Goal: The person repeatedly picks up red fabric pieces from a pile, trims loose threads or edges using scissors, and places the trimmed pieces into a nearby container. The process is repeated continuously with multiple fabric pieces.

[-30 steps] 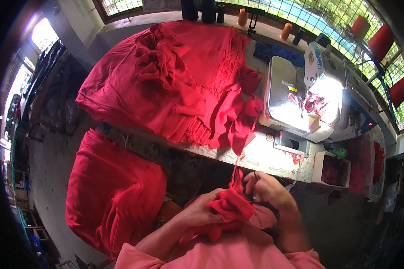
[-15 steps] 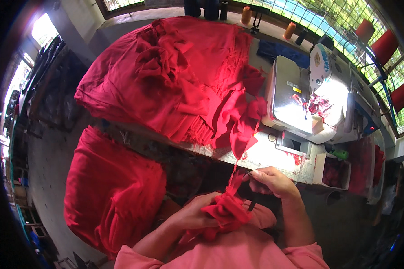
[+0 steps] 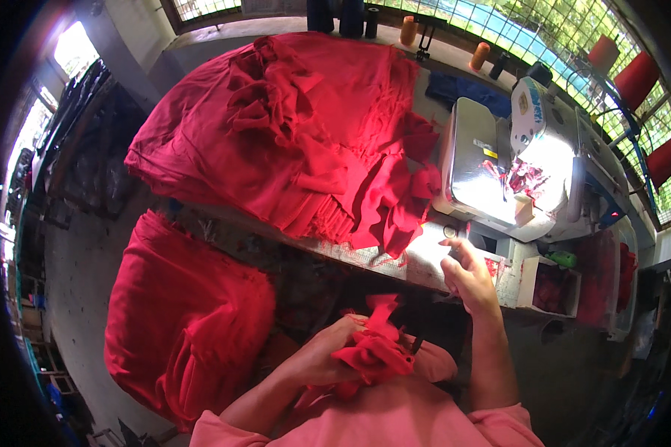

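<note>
Bunched folds of a red fabric piece [image 3: 384, 350] are gripped in my left hand [image 3: 328, 354], low in front of my body. A loose flap of that cloth sticks up past my fingers. Farther right, my right hand [image 3: 471, 279] is raised at the table's front edge, with its index finger and thumb apart. Nothing shows between those fingertips; the inner palm is hidden. Just beyond this hand is the lit front edge of the worktable [image 3: 425, 249]. A large red cloth pile [image 3: 276, 149] lies on the table, its frayed strips hanging near the edge.
A sewing machine [image 3: 548, 141] with a bright lamp stands at the right. A white box of red scraps [image 3: 552, 287] sits at the table's right end. Another red cloth bundle [image 3: 186, 320] is at my left. Thread spools [image 3: 408, 31] line the windowsill.
My right hand has moved up and away from the cloth toward the table edge; the small dark tool at its fingertips is out of sight. The thread strand from the cloth to the pile is gone.
</note>
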Action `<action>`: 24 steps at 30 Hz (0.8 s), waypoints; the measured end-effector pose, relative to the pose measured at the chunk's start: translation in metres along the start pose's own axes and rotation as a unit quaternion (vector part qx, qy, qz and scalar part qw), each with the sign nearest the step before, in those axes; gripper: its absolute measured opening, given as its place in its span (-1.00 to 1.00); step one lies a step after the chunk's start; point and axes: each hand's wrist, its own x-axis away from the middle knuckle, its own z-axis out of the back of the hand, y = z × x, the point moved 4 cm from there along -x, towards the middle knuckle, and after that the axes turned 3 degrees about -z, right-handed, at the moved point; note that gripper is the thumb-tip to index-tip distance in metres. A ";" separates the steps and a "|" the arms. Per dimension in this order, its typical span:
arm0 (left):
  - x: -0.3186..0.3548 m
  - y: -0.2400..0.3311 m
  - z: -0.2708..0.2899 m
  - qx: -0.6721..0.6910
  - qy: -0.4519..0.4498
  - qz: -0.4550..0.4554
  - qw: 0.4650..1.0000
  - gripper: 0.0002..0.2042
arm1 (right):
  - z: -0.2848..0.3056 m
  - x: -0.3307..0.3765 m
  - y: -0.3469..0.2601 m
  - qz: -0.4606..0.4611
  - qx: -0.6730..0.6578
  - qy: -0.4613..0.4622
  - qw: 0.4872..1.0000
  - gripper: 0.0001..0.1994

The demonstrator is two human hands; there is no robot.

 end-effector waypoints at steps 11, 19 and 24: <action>0.006 0.044 0.019 -0.145 0.066 0.009 0.987 -0.50 | -0.024 -0.008 -0.031 0.010 -0.112 -0.033 0.993 -0.95; -0.032 0.073 0.014 -0.174 0.048 -0.106 0.978 -0.56 | -0.046 0.039 -0.025 -0.044 -0.139 -0.105 0.984 -0.90; -0.035 0.052 0.008 -0.208 0.012 -0.074 0.975 -0.48 | -0.037 0.040 -0.002 -0.070 -0.119 -0.177 0.974 -0.78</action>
